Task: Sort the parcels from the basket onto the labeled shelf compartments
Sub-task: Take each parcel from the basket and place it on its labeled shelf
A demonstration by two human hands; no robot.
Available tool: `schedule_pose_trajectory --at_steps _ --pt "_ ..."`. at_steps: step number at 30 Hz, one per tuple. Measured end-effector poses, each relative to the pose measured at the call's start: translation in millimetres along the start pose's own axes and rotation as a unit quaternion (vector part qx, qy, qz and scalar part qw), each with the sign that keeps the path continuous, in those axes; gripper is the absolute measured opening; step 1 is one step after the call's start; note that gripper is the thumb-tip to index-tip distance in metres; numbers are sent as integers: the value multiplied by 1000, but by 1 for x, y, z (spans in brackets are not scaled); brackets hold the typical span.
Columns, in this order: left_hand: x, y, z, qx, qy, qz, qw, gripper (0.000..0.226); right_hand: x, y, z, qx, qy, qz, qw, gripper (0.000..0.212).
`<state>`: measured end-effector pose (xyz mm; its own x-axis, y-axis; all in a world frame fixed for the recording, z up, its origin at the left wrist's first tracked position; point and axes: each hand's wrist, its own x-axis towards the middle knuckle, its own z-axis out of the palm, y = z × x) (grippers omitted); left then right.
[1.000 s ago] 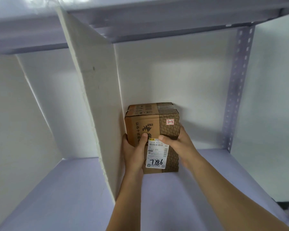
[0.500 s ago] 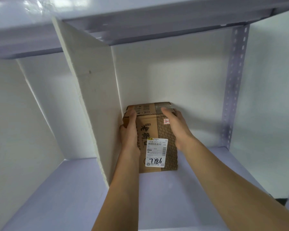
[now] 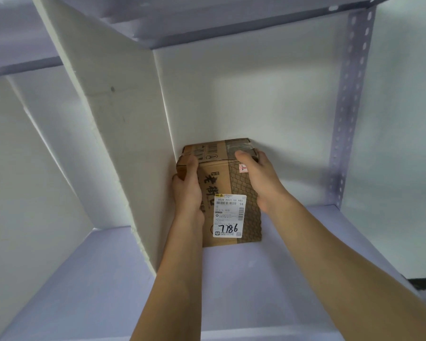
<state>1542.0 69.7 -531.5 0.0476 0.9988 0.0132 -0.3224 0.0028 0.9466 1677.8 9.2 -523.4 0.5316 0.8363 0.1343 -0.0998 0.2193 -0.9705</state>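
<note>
A brown cardboard parcel stands upright on the shelf board, pushed into the back left corner of the right compartment. Its white shipping label faces me, with 7186 handwritten on it. A small pink sticker near the top edge is partly covered. My left hand grips the parcel's left side and top corner, against the white divider. My right hand holds the right side, thumb on the top edge. The basket is out of sight.
The white foam divider separates this compartment from another on the left, with a second divider farther left. A perforated metal upright stands at the back right. Another shelf lies close overhead.
Both hands slid up from the parcel's lower front to its upper corners, and the parcel went deeper into the back corner. My view moved closer.
</note>
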Motion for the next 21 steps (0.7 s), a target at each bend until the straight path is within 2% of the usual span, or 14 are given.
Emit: schedule_pose_trajectory --at_steps 5,7,10,12,14,18,19,20,21 --pt "-3 2 1 5 4 -6 1000 49 -1 2 -2 -10 -12 6 1000 50" --pt "-3 0 1 6 4 -8 1000 61 -6 0 -3 -9 -24 13 1000 55" --pt "-6 -1 0 34 6 -6 999 86 -7 0 -3 -17 -23 19 999 51" --pt "-5 0 -2 30 -1 -3 1000 91 -4 2 -3 -28 -13 20 999 46" --pt "0 0 -4 14 -4 -12 1000 98 -6 0 -1 -36 -8 15 999 59" --pt "2 -5 -4 -2 12 -63 998 102 -14 -6 0 -52 -1 36 998 110" --pt "4 -7 -5 -11 16 -80 997 103 -17 -11 0 -59 -1 55 997 115" --pt "8 -10 -7 -23 21 -94 995 106 -22 -21 2 -61 4 71 996 112" --pt "9 -10 -9 -24 19 -108 994 109 -29 -35 4 -61 15 85 994 99"
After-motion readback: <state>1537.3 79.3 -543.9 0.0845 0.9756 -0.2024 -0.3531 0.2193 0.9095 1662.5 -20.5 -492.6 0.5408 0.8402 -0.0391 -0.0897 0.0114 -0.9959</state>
